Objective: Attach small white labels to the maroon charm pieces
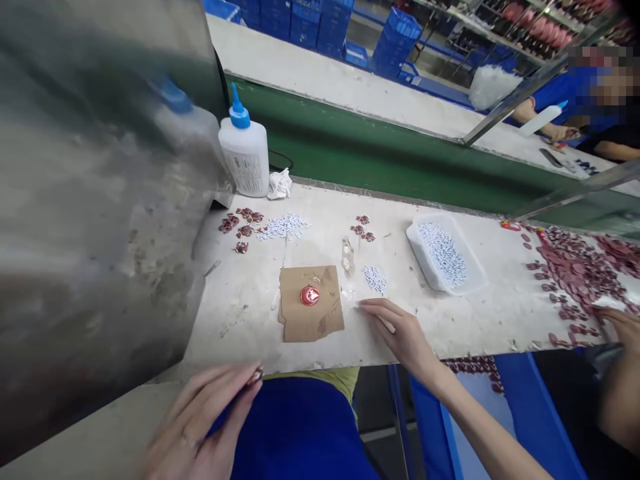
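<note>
The left hand [200, 423], just off the near edge of the tabletop [240, 340], has its fingers closed on a small dark brown, shiny piece [256, 375]. Toward the far left corner stands a white plastic bottle with a blue nozzle [245, 157], a crumpled white tissue [280, 184] beside it. In front of them lie a loose group of small dark red pieces [243, 230] and a scatter of tiny white-and-blue bits [285, 227]. A red oval piece with a white figure [310, 295] rests on a brown cardboard sheet [313, 323] near the near edge (the sheet's outline is rather ragged). Next come a clear plastic strip [347, 257], three dark red pieces [363, 229] and a smaller heap of bits [375, 280]. The right hand [400, 333] reaches in from the near edge, fingers narrow; I cannot tell whether they pinch anything. Beyond it sits a translucent white plastic tub [473, 270] of similar bits. Toward the right end, another person's hand [623, 325] is beside piled dull-red discs [573, 270].
</note>
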### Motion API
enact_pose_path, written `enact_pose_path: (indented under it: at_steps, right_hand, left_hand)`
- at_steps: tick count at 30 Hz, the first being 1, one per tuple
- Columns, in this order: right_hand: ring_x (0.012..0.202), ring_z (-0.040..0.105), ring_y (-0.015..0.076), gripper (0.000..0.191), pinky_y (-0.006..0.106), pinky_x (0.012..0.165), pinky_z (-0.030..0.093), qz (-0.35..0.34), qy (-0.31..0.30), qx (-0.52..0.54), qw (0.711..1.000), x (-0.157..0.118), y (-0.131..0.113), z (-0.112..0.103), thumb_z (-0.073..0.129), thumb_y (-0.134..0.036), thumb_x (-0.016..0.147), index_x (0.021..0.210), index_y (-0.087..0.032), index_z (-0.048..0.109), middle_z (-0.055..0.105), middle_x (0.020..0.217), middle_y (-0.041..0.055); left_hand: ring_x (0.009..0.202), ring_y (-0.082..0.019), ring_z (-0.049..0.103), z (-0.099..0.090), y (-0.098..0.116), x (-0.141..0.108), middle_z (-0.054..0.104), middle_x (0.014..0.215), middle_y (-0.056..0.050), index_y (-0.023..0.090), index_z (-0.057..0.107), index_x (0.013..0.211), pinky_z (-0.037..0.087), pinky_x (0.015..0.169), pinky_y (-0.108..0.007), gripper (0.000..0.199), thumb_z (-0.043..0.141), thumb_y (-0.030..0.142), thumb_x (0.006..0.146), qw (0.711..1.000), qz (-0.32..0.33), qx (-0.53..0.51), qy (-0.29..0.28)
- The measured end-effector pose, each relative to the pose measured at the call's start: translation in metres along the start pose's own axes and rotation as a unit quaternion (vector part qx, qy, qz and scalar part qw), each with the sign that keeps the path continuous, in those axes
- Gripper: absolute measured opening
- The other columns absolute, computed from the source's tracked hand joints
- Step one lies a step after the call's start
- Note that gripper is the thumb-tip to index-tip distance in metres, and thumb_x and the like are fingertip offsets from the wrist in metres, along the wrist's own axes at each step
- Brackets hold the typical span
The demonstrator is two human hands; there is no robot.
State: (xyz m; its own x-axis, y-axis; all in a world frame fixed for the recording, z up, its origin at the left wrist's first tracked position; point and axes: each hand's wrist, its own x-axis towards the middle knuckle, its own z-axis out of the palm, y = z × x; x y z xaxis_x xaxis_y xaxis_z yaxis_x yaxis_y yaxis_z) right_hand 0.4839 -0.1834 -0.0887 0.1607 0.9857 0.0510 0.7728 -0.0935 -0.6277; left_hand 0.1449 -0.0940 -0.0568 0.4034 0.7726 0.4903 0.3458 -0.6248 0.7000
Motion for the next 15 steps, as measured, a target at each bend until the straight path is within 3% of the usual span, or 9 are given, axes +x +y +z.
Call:
enact_pose_path:
  at_steps: [3, 6, 11, 15]
  right_hand:
    - [0.097, 0.074, 0.0240, 0.017, 0.037, 0.082, 0.061, 0.057, 0.053, -0.009, 0.997, -0.001, -0.006, 0.001, 0.058, -0.021, 0.102, 0.107, -0.022, 0.074, 0.076, 0.106, 0.0077]
    - [0.090, 0.074, 0.0229, 0.015, 0.035, 0.077, 0.060, 0.073, 0.063, -0.022, 0.995, 0.001, -0.010, 0.009, 0.060, -0.022, 0.102, 0.103, -0.021, 0.075, 0.077, 0.100, 0.0071]
    - [0.089, 0.073, 0.0240, 0.019, 0.036, 0.077, 0.057, 0.070, 0.062, -0.052, 0.994, 0.004, -0.013, 0.020, 0.057, -0.022, 0.103, 0.102, -0.021, 0.076, 0.075, 0.098, 0.0076]
    - [0.085, 0.071, 0.0249, 0.021, 0.037, 0.073, 0.055, 0.065, 0.052, -0.069, 0.994, 0.005, -0.016, 0.019, 0.055, -0.022, 0.103, 0.098, -0.021, 0.075, 0.073, 0.095, 0.0080]
  left_hand:
    - [0.089, -0.004, 0.071, 0.021, -0.005, 0.019, 0.076, 0.100, 0.003, 0.019, 0.071, 0.108, 0.056, 0.093, -0.011, 0.025, 0.074, 0.008, 0.086, 0.998, -0.059, -0.037, -0.007]
    - [0.090, -0.004, 0.073, 0.033, -0.007, 0.030, 0.077, 0.102, 0.005, 0.021, 0.072, 0.103, 0.057, 0.097, -0.010, 0.020, 0.077, 0.015, 0.085, 0.985, -0.142, -0.098, 0.012]
    - [0.089, -0.008, 0.075, 0.041, -0.011, 0.038, 0.076, 0.094, 0.004, 0.021, 0.074, 0.096, 0.060, 0.094, -0.013, 0.018, 0.083, 0.026, 0.081, 0.963, -0.224, -0.139, 0.053]
    - [0.089, -0.007, 0.076, 0.041, -0.015, 0.041, 0.078, 0.096, 0.006, 0.027, 0.076, 0.108, 0.059, 0.097, -0.011, 0.028, 0.083, 0.029, 0.081, 0.954, -0.266, -0.130, 0.051]
